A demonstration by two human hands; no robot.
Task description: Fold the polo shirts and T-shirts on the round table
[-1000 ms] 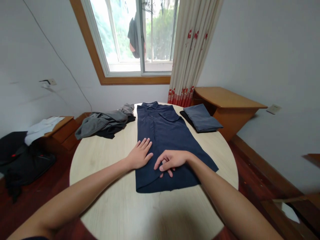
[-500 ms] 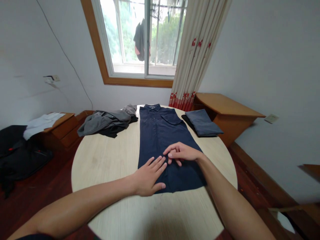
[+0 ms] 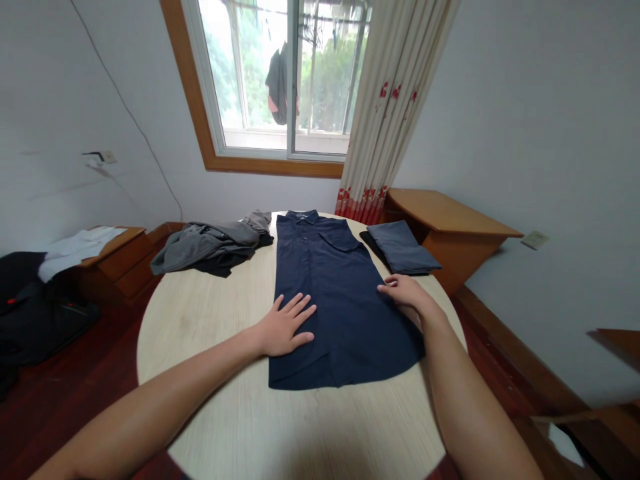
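A dark navy collared shirt (image 3: 345,300) lies front up and lengthwise on the round pale table (image 3: 210,320), its collar toward the window and its hem toward me. On its lower left part rests my left hand (image 3: 285,327), palm down, fingers spread flat. My right hand (image 3: 405,293) is at the shirt's right edge, fingers curled and thumb against the cloth, closed on that edge. Part of the fingertips is hidden. A sleeve appears folded across the upper right of the shirt.
A rumpled pile of grey and black clothes (image 3: 210,247) sits at the table's back left. Folded dark garments (image 3: 405,247) lie at the back right, near a wooden desk (image 3: 450,213). A curtain (image 3: 390,120) hangs beside the window.
My right hand has moved from the shirt's middle out to its right edge. My left hand has slid slightly left and away from me. The lower part of the shirt looks more spread out.
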